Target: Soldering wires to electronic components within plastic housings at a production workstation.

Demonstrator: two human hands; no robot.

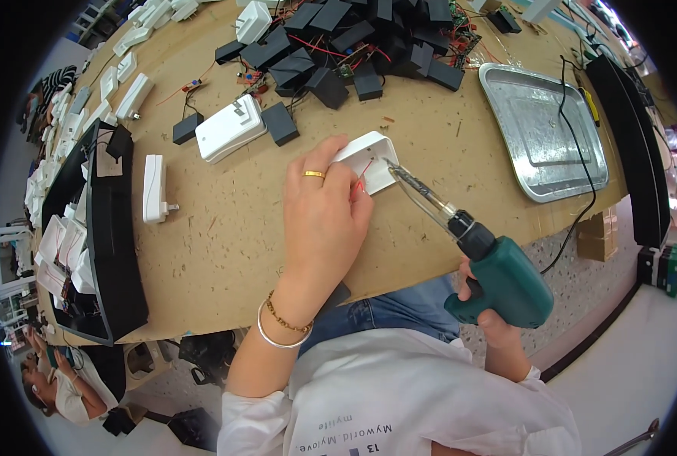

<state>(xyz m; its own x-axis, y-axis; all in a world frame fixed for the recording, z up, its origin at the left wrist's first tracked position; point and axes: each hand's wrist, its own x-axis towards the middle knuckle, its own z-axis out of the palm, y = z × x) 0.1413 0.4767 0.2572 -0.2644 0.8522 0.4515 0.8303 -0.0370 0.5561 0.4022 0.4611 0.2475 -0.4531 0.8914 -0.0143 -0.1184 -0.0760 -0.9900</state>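
My left hand (325, 199) is closed at the near side of a small open white plastic casing (384, 146), its fingertips pinched at a thin red wire (364, 176) that runs into the casing. In my right hand (493, 323) is a green pistol-grip soldering gun (509, 283), with the fingers wrapped round its handle. The gun's narrow tip points up and left and reaches the casing's right side; whether it touches metal inside is too small to tell. Closest beyond my left hand lie a white plug-in adapter (230, 129) and a black rectangular block (280, 123).
Black blocks (331, 45) with wires and circuit boards are heaped at the far side. A metal tray (555, 133) lies at the right, a black cable across it. At the left stand a white plug unit (155, 188) and a black bin (114, 251) of white casings. Another person (72, 380) sits at lower left.
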